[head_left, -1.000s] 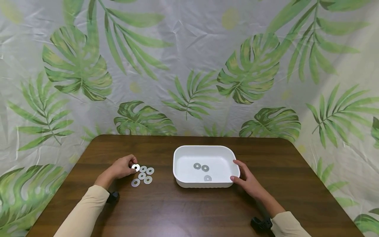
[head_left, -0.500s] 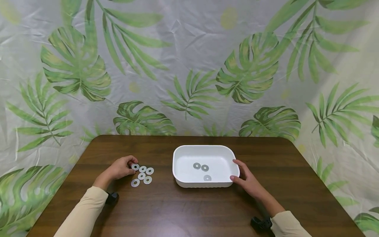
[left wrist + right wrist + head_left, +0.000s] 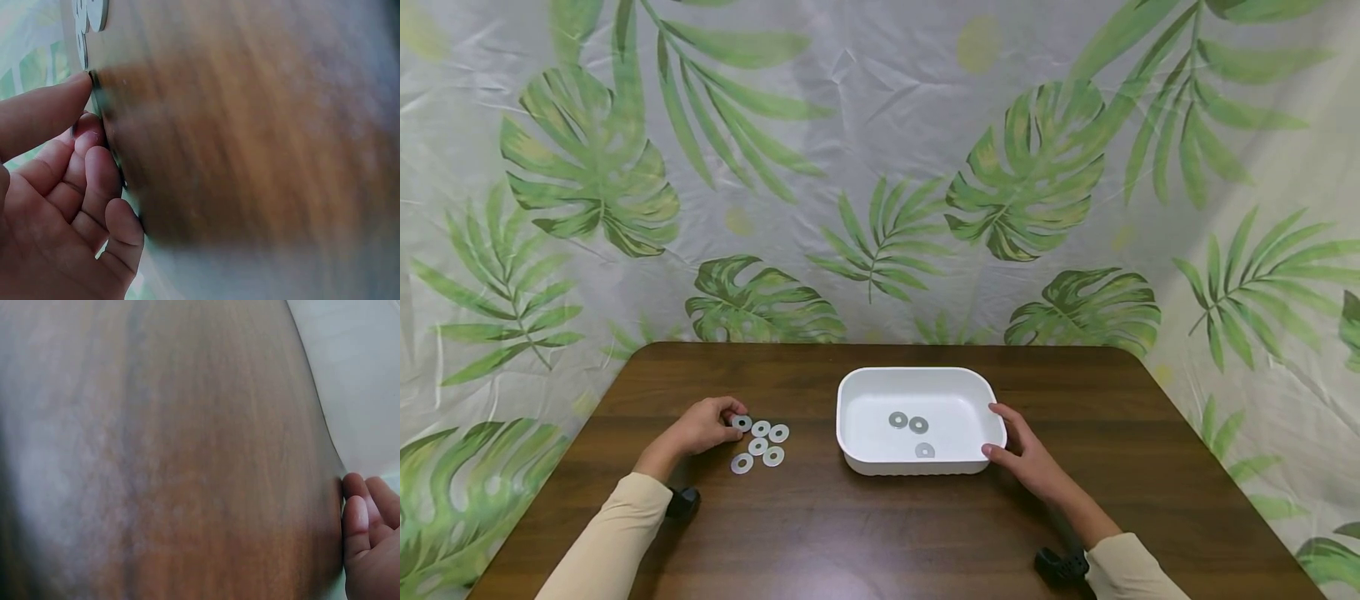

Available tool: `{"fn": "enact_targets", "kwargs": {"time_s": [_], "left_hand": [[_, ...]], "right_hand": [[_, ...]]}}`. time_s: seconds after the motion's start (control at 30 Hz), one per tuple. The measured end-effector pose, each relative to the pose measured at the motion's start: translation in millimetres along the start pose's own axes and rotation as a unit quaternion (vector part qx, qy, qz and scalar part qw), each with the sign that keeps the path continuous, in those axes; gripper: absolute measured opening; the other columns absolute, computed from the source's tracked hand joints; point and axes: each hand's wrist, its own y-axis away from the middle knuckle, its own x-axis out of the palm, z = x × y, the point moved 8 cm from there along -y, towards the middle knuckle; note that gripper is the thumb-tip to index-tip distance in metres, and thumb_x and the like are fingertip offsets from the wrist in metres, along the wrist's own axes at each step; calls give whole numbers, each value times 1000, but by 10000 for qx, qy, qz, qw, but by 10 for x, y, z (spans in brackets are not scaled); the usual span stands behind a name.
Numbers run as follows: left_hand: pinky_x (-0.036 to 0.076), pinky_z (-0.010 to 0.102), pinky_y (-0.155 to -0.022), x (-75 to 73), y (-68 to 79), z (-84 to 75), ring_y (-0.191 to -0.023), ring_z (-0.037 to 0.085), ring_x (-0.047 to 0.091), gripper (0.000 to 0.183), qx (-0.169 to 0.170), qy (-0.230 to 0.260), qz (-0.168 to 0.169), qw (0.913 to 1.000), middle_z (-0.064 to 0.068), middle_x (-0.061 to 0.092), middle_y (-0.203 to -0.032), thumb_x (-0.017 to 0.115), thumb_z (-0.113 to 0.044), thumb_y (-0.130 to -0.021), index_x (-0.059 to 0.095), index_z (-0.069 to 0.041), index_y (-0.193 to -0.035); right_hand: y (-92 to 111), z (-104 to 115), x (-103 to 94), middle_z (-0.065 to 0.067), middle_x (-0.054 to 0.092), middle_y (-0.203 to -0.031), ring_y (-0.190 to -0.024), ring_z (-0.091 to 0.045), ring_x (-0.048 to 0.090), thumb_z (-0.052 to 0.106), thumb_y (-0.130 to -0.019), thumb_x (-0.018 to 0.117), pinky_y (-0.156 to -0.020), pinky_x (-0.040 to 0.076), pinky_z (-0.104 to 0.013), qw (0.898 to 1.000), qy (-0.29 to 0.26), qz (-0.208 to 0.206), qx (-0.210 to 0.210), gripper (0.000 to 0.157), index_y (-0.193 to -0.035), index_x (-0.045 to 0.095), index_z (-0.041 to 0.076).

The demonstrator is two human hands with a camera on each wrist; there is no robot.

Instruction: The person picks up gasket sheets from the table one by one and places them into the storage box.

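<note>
My left hand is at the left of the table, pinching a flat metal washer between thumb and fingertips at table level. Several more washers lie flat just to its right, two or three of them showing at the top of the left wrist view. A white rectangular tub with rounded corners stands mid-table, holding three washers. My right hand grips the tub's right end, thumb at the front corner and fingers further back. Its fingertips appear beside the tub's wall in the right wrist view.
Everything rests on a dark brown wooden table with rounded far corners. A leaf-patterned cloth hangs behind it. Bare wood lies between the loose washers and the tub.
The washer at my left fingertips has gone from bright and glinting to dull grey, lying flatter. My left hand has barely moved. The right hand and the tub have stayed put.
</note>
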Motion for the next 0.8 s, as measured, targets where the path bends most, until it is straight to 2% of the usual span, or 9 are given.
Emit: {"fn": "enact_targets", "kwargs": {"time_s": [0.13,0.37,0.47,0.63,0.8], "left_hand": [[43,22,-65,-68,15,-18,-80,14,55,29,13,120,-64,9999,13,65,-90,74,-5,-81,64,7,-106],[48,23,-66,-310,-1,-105,-82,15,60,36,-83,489,-351,9982,15,67,-96,71,-7,-87,61,9,-118],[48,22,-65,-397,1,-151,-81,15,59,37,-26,539,-479,9974,16,67,-96,71,-8,-88,61,8,-120],[48,22,-66,-493,40,-324,-80,13,58,37,113,517,-649,9965,13,67,-96,72,-13,-88,62,3,-120],[49,21,-68,-528,66,-640,-80,11,60,36,467,642,-752,9940,12,68,-95,74,-15,-88,63,1,-119]], "right_hand": [[-1,3,13,-30,28,-154,-129,-47,47,15,-96,62,-87,50,-21,10000,-47,38,21,69,-153,23,12],[10,-2,21,-29,27,-155,-129,-46,47,16,-96,62,-89,51,-23,10000,-1,20,62,69,-153,24,12],[15,-5,28,-29,26,-155,-130,-47,47,16,-96,62,-88,50,-22,10000,-14,2,42,68,-153,25,11],[19,-2,32,-30,27,-154,-129,-47,47,15,-96,62,-86,50,-19,10000,-62,12,-14,68,-153,25,11],[13,4,9,-31,31,-152,-128,-47,48,14,-96,62,-84,50,-19,10000,-83,-34,-18,68,-153,24,11]]}}
